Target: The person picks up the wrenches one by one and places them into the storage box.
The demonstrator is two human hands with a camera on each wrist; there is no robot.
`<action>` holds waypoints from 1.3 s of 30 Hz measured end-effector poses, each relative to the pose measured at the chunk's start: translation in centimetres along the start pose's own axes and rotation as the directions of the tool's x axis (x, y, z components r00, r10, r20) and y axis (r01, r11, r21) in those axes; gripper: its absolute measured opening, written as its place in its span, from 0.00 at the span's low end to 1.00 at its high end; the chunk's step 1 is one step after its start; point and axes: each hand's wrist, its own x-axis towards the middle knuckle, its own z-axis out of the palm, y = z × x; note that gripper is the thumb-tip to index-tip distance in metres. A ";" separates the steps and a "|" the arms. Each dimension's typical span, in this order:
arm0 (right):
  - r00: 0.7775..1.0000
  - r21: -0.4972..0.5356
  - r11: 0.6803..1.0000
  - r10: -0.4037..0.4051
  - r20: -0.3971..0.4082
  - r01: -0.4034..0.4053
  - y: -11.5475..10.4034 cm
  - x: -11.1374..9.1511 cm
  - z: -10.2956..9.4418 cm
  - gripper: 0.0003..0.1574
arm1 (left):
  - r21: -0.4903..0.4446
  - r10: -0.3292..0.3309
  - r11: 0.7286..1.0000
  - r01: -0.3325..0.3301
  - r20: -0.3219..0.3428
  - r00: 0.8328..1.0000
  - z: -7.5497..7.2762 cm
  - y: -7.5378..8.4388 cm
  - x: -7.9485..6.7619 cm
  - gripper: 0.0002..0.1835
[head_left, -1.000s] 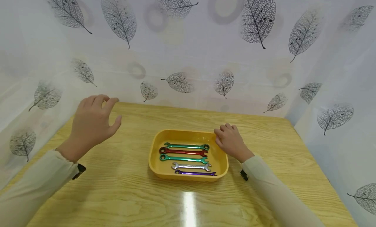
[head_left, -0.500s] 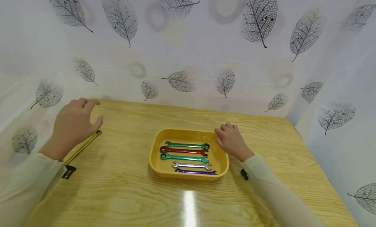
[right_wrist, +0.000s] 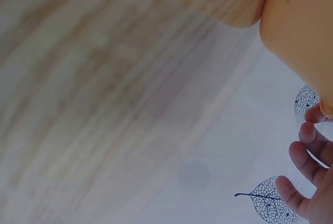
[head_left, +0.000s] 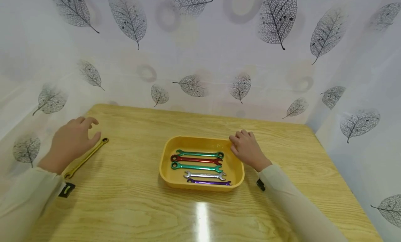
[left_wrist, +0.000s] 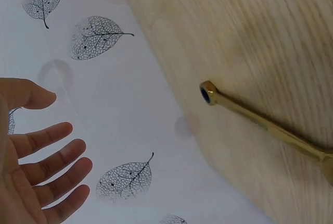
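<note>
In the head view my left hand [head_left: 70, 141] hovers over the left of the table with nothing in it, fingers loosely bent and thumb apart. A gold combination wrench [head_left: 89, 157] lies slantwise on the wood under and beside it; the left wrist view shows its ring end [left_wrist: 208, 92] well away from the fingertips. My right hand [head_left: 248, 150] grips the far right corner of a yellow plastic tray [head_left: 200, 188], fingers bent at its rim. Inside the tray lie a green wrench [head_left: 198, 154], a red wrench [head_left: 197, 160], another green wrench [head_left: 197, 167], a silver open-end wrench [head_left: 205, 175] and a purple wrench [head_left: 209, 182].
The wooden table [head_left: 134, 214] runs back to a white leaf-printed curtain [head_left: 200, 54], which also closes off both sides. The tray stands near the table's middle, with bare wood around it.
My left hand has moved left and down, from the left of the tray to over the gold wrench, which now shows from beneath it. The right hand stays at the tray's corner.
</note>
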 end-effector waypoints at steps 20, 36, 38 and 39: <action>1.000 0.006 1.000 0.001 -0.004 -0.001 0.0 0.0 0.0 0.03 | 0.021 0.050 0.999 -0.051 0.036 0.998 2.1 -1.3 -1.2 0.22; 1.000 0.021 1.000 0.009 -0.002 -0.009 0.0 0.0 0.1 0.02 | -0.083 -0.014 0.996 0.029 0.183 0.983 3.4 -2.1 -1.7 0.22; 1.000 0.024 1.000 0.009 0.001 -0.010 0.0 0.0 0.1 0.02 | -0.088 -0.021 0.995 0.039 0.201 0.979 3.5 -2.2 -1.7 0.23; 1.000 0.025 1.000 0.009 0.003 -0.009 0.1 0.0 0.1 0.02 | -0.091 -0.025 0.995 0.045 0.208 0.978 3.6 -2.3 -1.7 0.23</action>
